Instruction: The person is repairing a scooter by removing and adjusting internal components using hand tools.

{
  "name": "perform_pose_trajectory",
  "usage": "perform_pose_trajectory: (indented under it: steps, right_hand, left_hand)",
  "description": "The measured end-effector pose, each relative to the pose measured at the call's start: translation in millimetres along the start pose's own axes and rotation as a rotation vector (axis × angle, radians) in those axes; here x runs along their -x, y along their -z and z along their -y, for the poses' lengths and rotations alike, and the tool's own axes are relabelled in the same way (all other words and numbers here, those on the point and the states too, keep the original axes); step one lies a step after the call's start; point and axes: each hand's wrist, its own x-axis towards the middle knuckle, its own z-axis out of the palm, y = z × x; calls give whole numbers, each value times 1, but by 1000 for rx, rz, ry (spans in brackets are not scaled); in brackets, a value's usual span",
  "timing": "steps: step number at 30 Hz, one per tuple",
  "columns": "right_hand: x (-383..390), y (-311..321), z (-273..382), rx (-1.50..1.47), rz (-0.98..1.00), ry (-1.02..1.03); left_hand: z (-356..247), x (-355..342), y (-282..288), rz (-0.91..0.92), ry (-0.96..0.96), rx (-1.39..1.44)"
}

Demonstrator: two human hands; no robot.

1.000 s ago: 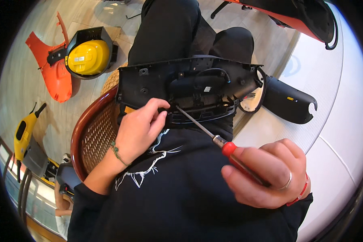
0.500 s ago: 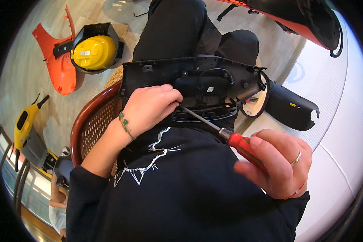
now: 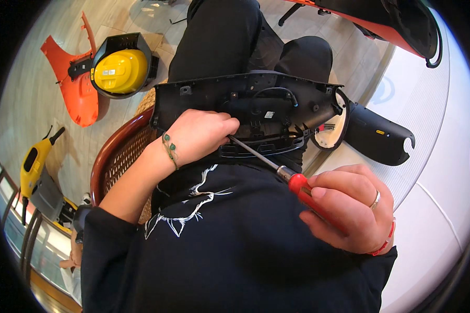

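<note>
A long black plastic panel (image 3: pixel 203 96) lies across my lap, its hollow inner side facing up, with a short cable and a small white label on it. My right hand (image 3: pixel 352 208) is wrapped round the red handle of a screwdriver (image 3: pixel 263 159), whose metal shaft slants up and left to the panel's near edge. At that edge my left hand (image 3: pixel 203 134) rests with its fingers curled in beside the screwdriver's tip. The tip itself and whatever the left fingers pinch are hidden.
Right of my lap sit a round white-lined dish (image 3: pixel 329 136) with small red-handled items and a black curved cover (image 3: pixel 379 133) on a white platform. Orange panel (image 3: pixel 78 99) and yellow-centred black bin (image 3: pixel 120 70) lie on the floor left. A wicker chair (image 3: pixel 121 156) holds me.
The screwdriver handle and my right hand have shifted slightly left, the fingers closing more around the handle. My left hand stays at the panel's edge, turned a little.
</note>
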Motion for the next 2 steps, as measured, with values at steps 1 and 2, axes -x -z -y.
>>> perform_pose_trajectory:
  steps: [1,2]
  right_hand:
    - [1,1,-1,-6,-2,-4]
    - [2,1,-2,-13,-2,-16]
  left_hand:
    - [0,0,0,5,-15,-17]
    - [1,1,1,9,-32,-36]
